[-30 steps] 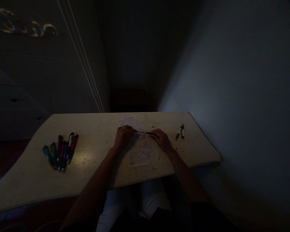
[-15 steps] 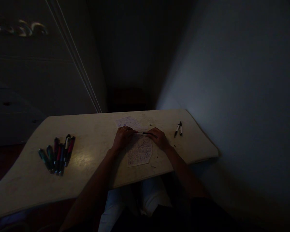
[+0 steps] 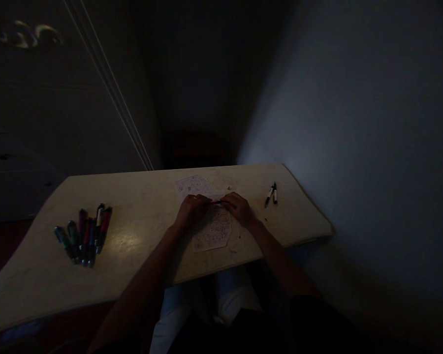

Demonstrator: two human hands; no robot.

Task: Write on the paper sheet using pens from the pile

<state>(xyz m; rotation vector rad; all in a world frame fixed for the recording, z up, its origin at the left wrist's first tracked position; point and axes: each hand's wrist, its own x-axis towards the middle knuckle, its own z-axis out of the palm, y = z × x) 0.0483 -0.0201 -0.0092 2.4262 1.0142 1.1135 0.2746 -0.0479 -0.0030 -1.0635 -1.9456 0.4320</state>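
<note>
Over the paper, both my hands hold a thin, dark pen (image 3: 216,202) level between their fingertips. My left hand (image 3: 192,209) pinches its left end, and my right hand (image 3: 239,207) grips the right end, with the fingers hiding much of it. In the dim light I cannot tell whether it is one piece or several parts. Beneath the hands lies a sheet of paper (image 3: 212,235) covered in scribbles. Another scribbled paper (image 3: 193,185) shows just beyond my left hand.
Several coloured pens (image 3: 84,238) lie bunched on the left of the pale table (image 3: 140,211). Two black-and-white pens (image 3: 272,194) rest on the right. Small bits (image 3: 233,250) are scattered near the paper. A wall (image 3: 354,147) borders the table's right side.
My hands have come slightly closer together, so less of the thin dark pen shows between them. The view has shifted a little; the other pens and papers stay put.
</note>
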